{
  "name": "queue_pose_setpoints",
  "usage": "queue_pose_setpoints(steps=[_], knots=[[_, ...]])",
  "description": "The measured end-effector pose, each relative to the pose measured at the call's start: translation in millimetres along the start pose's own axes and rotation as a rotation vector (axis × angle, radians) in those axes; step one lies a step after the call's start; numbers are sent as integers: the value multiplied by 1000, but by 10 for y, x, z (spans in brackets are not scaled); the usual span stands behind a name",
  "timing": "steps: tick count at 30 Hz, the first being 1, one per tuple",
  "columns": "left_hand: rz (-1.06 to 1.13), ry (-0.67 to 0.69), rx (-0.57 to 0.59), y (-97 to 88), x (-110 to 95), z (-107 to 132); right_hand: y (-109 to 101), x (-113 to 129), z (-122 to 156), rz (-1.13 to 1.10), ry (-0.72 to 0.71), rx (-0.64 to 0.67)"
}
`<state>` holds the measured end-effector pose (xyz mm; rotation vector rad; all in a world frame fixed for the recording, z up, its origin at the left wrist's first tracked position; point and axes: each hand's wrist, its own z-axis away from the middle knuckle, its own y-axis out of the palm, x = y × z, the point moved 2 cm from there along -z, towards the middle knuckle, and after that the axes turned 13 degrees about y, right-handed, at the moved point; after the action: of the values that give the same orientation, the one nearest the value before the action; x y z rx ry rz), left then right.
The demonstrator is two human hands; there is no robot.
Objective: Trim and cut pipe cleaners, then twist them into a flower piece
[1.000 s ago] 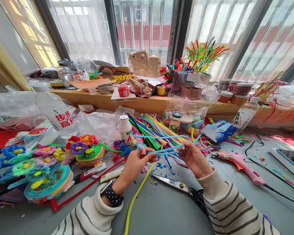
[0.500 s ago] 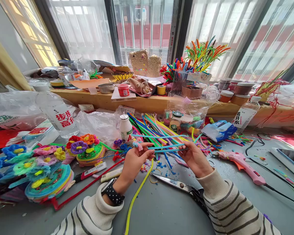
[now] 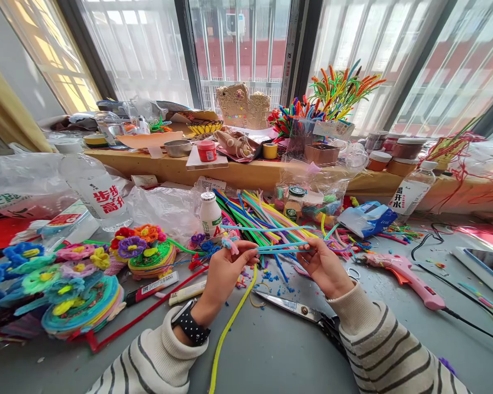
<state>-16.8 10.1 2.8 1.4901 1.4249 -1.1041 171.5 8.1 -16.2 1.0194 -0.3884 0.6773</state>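
Light blue pipe cleaners (image 3: 277,249) stretch between my two hands above the grey table. My left hand (image 3: 229,269) pinches their left ends between thumb and forefinger. A small pink and blue fuzzy piece (image 3: 231,243) shows at the left fingers; whether it is held there or joined to the strands I cannot tell. My right hand (image 3: 322,268) grips the right ends with closed fingertips. Behind the hands lies a loose heap of coloured pipe cleaners (image 3: 250,216). Below them, large scissors (image 3: 302,310) rest on the table, and a yellow pipe cleaner (image 3: 225,328) runs toward the front edge.
Fuzzy flower pieces (image 3: 78,284) crowd the left side, beside a glue stick (image 3: 188,292) and a water bottle (image 3: 94,189). A pink glue gun (image 3: 411,279) with its cord lies at right. A small white bottle (image 3: 210,214) stands behind my left hand.
My right hand has shifted slightly left and my left hand has turned a little, so the blue strands sit closer together. Both hands keep their hold.
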Motion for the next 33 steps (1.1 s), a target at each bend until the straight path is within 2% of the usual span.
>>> queue_pose_setpoints(steps=[5,10,12,17,21,26,30,33], knots=[[-6,-52,-16,-22,14,10,-1,-4,0,33,-5,-5],[26,-50,-122,-122,53,-37,-28,55,-12,139,-39,2],[37,-16,-158,-163,77,-66,-35,125,4,302,-153,2],[55,-19,-158,-190,120,-96,58,274,144,1028,-712,59],[42,-37,-148,-170,101,-91,124,213,209,1434,-964,154],[35,-42,-125,-164,103,-95,122,118,202,1709,-1145,114],[37,-23,-118,-169,113,-96,116,86,189,1852,-1196,47],[29,-24,-114,-168,112,-93,121,73,185,1907,-1204,48]])
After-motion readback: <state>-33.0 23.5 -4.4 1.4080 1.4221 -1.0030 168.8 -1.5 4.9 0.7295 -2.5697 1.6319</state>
